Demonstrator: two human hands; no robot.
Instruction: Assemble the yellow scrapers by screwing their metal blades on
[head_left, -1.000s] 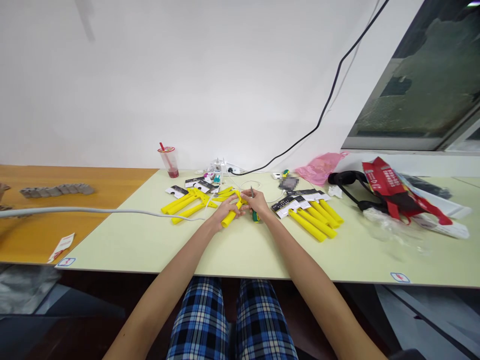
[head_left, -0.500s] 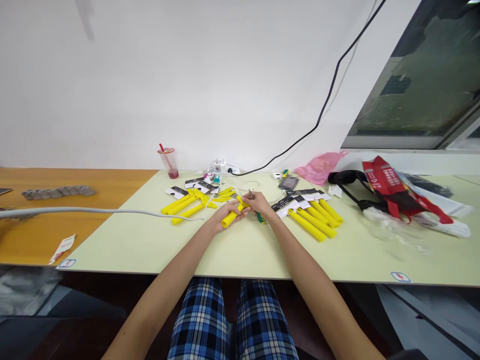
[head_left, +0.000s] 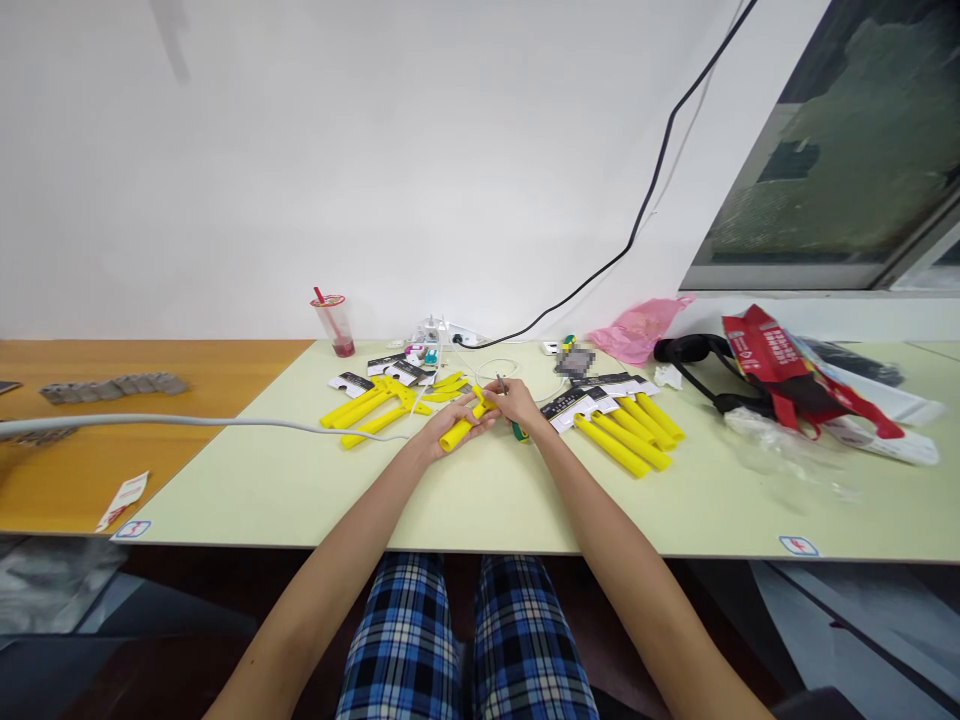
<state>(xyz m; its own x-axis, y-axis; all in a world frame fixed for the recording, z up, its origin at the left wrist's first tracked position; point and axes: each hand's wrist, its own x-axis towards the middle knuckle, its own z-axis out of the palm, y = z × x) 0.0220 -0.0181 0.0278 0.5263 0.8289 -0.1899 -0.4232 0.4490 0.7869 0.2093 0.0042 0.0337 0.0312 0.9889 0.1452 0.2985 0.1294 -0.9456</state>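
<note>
My left hand (head_left: 442,428) is wrapped round a short yellow tube (head_left: 455,434), its open end towards me. The tube's far end, where a yellow crosspiece shows, lies against the fingers of my right hand (head_left: 516,402). In that hand is a slim tool with a green handle (head_left: 520,432); its thin dark metal part points up above the fingers, and the grip hides the middle. To the left lie yellow branching pieces (head_left: 390,392) with black-and-white cards. Several yellow tubes (head_left: 622,440) with similar cards (head_left: 574,405) lie to the right of my right hand.
A cup with a red straw (head_left: 334,325) stands at the back left. By the wall sit a power strip (head_left: 442,333) and cables. A grey cable (head_left: 225,421) crosses from the left. Right: a pink bag (head_left: 637,328), black headphones (head_left: 694,350) and a red bag (head_left: 772,365).
The view has shifted slightly. Both hands stay together at the yellow tube with nearly the same grip; nothing has been let go.
</note>
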